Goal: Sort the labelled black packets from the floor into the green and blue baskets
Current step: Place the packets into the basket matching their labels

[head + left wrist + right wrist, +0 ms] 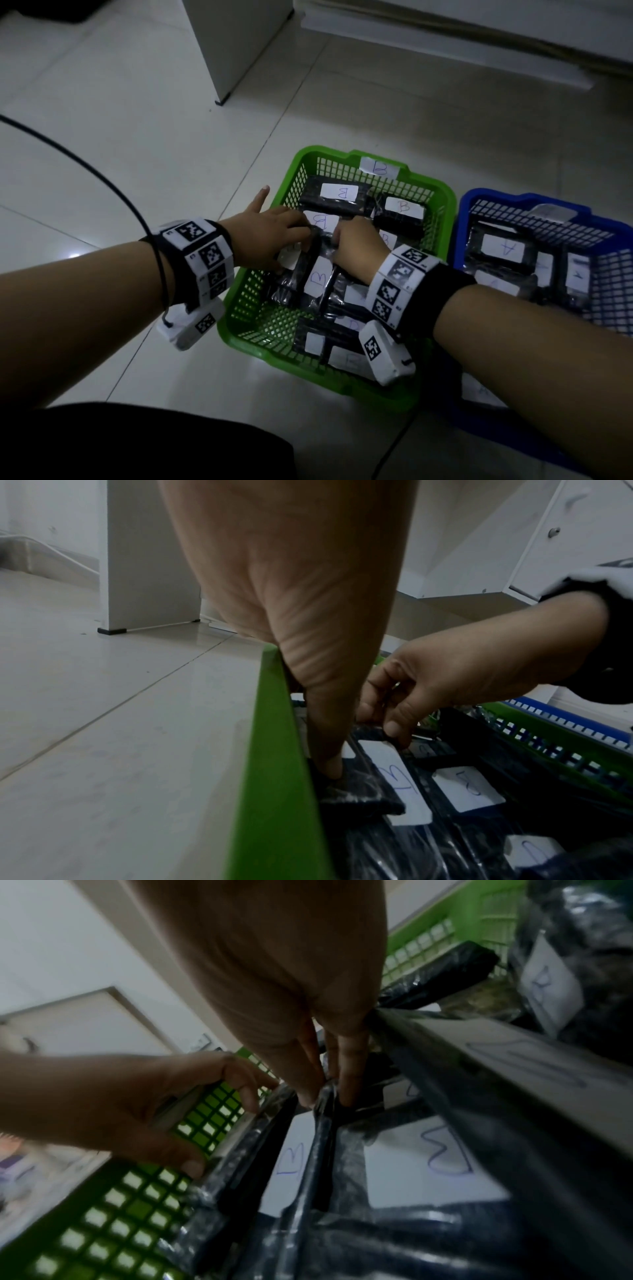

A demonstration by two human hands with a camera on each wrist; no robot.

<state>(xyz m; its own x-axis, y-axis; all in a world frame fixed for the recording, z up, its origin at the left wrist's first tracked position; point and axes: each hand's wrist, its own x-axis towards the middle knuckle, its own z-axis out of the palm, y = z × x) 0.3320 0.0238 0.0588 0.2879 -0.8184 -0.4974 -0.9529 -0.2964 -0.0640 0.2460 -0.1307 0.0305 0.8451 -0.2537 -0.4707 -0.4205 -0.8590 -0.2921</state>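
Head cam only shows your hands bunched together in the green basket (239, 301), but your wrist cams show your left hand (308, 653) and right hand (301, 988) both pinching a B-labelled packet (317, 274) in there.

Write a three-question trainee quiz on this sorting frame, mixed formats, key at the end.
1. True or false: both hands are inside the blue basket.
2. Which letter is on the tag at the green basket's far rim? A) A B) B C) C
3. Fill in: the right hand pinches the edge of a black ____.

Key:
1. False; the left hand and the right hand are in the green basket.
2. B; the tag reads B.
3. packet, labelled B.
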